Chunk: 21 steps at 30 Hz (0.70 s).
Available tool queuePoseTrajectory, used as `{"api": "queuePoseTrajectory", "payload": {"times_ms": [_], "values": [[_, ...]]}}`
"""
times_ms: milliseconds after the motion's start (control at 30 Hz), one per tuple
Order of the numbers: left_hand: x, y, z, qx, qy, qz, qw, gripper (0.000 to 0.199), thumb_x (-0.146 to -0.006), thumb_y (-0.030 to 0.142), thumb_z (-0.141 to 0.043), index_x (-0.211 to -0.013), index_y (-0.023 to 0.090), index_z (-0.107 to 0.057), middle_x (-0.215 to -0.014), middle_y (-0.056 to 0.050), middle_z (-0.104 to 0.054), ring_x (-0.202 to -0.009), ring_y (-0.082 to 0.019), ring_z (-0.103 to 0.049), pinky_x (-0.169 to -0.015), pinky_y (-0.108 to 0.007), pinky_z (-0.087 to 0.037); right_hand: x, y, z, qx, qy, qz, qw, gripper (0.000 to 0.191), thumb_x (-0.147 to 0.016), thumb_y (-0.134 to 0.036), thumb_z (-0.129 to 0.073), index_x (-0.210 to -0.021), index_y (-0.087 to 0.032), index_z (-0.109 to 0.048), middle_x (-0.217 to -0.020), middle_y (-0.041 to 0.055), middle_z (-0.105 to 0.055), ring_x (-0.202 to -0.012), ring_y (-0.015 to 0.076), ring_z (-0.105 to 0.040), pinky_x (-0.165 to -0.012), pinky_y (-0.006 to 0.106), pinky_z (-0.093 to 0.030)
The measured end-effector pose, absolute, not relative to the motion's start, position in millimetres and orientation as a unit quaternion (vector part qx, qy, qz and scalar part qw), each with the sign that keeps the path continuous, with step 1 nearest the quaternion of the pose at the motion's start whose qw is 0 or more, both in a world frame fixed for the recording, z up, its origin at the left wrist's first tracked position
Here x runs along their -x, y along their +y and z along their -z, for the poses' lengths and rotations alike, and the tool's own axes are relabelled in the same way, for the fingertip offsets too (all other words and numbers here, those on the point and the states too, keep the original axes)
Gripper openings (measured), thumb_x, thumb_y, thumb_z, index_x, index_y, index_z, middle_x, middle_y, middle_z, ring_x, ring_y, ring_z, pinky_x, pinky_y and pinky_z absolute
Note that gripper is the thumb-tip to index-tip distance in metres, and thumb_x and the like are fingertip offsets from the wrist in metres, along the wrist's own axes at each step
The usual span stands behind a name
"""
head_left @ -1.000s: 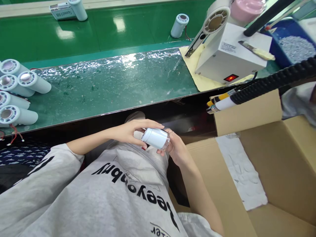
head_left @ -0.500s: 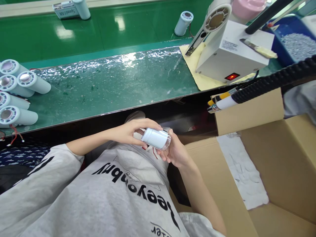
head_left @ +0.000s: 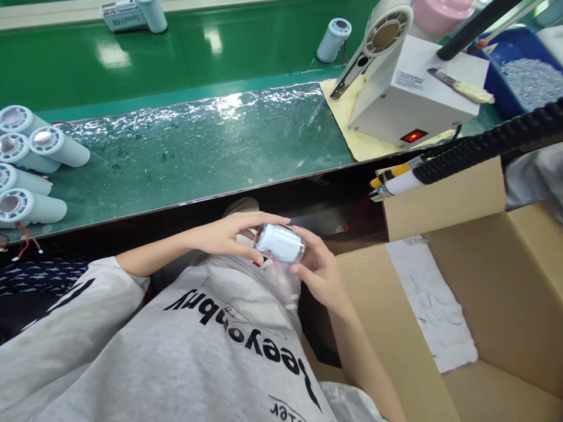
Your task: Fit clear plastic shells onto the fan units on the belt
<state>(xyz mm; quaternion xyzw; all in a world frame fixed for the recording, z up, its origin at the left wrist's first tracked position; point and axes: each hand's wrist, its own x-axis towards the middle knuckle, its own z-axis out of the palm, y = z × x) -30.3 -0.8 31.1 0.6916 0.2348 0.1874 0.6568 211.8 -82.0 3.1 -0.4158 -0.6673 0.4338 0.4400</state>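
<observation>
The pale blue cylinder (head_left: 282,243) lies on its side between the palms, its near end pinched by the left hand (head_left: 224,234) and its other end gripped by the right hand (head_left: 323,272). It looks light and stiff, with a smooth, probably slippery wall, so it is best held round the barrel. The thin reddish wires (head_left: 276,262), just beside the left thumb, seem the fragile part and should stay unpinched.

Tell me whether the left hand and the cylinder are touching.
Touching. The head view shows the left hand on the cylinder, a finger along its upper side, thumb at its lower edge.
</observation>
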Motion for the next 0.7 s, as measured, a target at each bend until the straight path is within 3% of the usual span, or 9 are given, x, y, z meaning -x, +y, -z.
{"api": "queuePoseTrajectory", "payload": {"times_ms": [67, 133, 233, 333, 467, 567, 633, 667, 700], "values": [[30, 0, -31, -0.692, 0.219, -0.196, 0.659, 0.071, -0.081, 0.031, -0.082, -0.147, 0.029, -0.056, -0.155, -0.011, -0.053, -0.134, -0.029, -0.058, -0.107, -0.039, -0.053, -214, -85, -3, 0.44, -0.6, -0.51, 0.431, 0.055, -0.093, -0.056, -0.069, -0.141, -0.031, -0.06, -0.133, 0.009, -0.07, -0.113, 0.0275, -0.072, -0.091, 0.042, -0.064], [31, 0, -31, -0.674, 0.219, -0.189, 0.679, 0.07, -0.084, 0.029, -0.079, -0.149, 0.03, -0.054, -0.153, -0.011, -0.055, -0.129, -0.027, -0.062, -0.106, -0.039, -0.054, -217, -87, -4, 0.455, -0.574, -0.535, 0.421, 0.054, -0.089, -0.057, -0.074, -0.136, -0.031, -0.066, -0.131, 0.0077, -0.072, -0.113, 0.0288, -0.072, -0.09, 0.043, -0.065], [31, 0, -25, -0.638, 0.221, -0.153, 0.722, 0.075, -0.086, 0.026, -0.077, -0.155, 0.031, -0.046, -0.142, -0.011, -0.064, -0.114, -0.023, -0.07, -0.098, -0.037, -0.057, -217, -87, -5, 0.474, -0.568, -0.537, 0.405, 0.048, -0.086, -0.052, -0.079, -0.128, -0.032, -0.073, -0.132, 0.0065, -0.072, -0.114, 0.0304, -0.071, -0.09, 0.045, -0.065], [29, -6, -13, -0.605, 0.223, -0.132, 0.753, 0.08, -0.086, 0.025, -0.076, -0.158, 0.03, -0.041, -0.132, -0.011, -0.069, -0.102, -0.02, -0.072, -0.094, -0.036, -0.057, -208, -84, -1, 0.491, -0.553, -0.551, 0.387, 0.054, -0.083, -0.055, -0.081, -0.13, -0.03, -0.072, -0.131, 0.0073, -0.073, -0.108, 0.0301, -0.073, -0.09, 0.045, -0.064], [25, -5, 0, -0.586, 0.269, -0.12, 0.755, 0.073, -0.08, 0.032, -0.077, -0.148, 0.022, -0.053, -0.115, -0.01, -0.073, -0.085, -0.017, -0.071, -0.078, -0.03, -0.056, -219, -85, 13, 0.508, -0.542, -0.574, 0.346, 0.064, -0.082, -0.068, -0.074, -0.129, -0.025, -0.073, -0.133, 0.0122, -0.071, -0.114, 0.0333, -0.072, -0.095, 0.047, -0.061], [26, 41, -14, -0.69, 0.378, -0.175, 0.592, 0.056, -0.078, 0.039, -0.072, -0.13, 0.016, -0.065, -0.102, -0.006, -0.073, -0.077, -0.016, -0.064, -0.071, -0.027, -0.052, -283, -89, 26, 0.646, -0.511, -0.455, 0.338, 0.074, -0.087, -0.077, -0.055, -0.128, -0.018, -0.071, -0.137, 0.0188, -0.067, -0.112, 0.0352, -0.072, -0.097, 0.051, -0.059], [29, 98, -38, -0.758, 0.451, -0.259, 0.395, 0.052, -0.078, 0.04, -0.07, -0.123, 0.015, -0.066, -0.109, -0.008, -0.071, -0.09, -0.02, -0.064, -0.084, -0.032, -0.052, -342, -91, 31, 0.795, -0.442, -0.25, 0.331, 0.09, -0.088, -0.082, -0.031, -0.13, -0.01, -0.066, -0.134, 0.0249, -0.066, -0.122, 0.0387, -0.067, -0.1, 0.054, -0.057], [31, 131, -52, -0.769, 0.485, -0.282, 0.307, 0.054, -0.078, 0.042, -0.07, -0.125, 0.014, -0.064, -0.113, -0.009, -0.07, -0.098, -0.023, -0.064, -0.091, -0.035, -0.051, -369, -93, 31, 0.852, -0.418, -0.163, 0.27, 0.095, -0.087, -0.082, -0.023, -0.131, -0.008, -0.065, -0.135, 0.0267, -0.065, -0.126, 0.0414, -0.064, -0.099, 0.057, -0.056], [32, 165, -65, -0.771, 0.521, -0.279, 0.238, 0.057, -0.08, 0.043, -0.069, -0.127, 0.012, -0.062, -0.118, -0.012, -0.068, -0.104, -0.026, -0.063, -0.096, -0.037, -0.05, -392, -97, 29, 0.866, -0.41, -0.14, 0.248, 0.095, -0.085, -0.082, -0.03, -0.129, -0.006, -0.066, -0.133, 0.0301, -0.064, -0.124, 0.0465, -0.063, -0.1, 0.064, -0.053]]}}
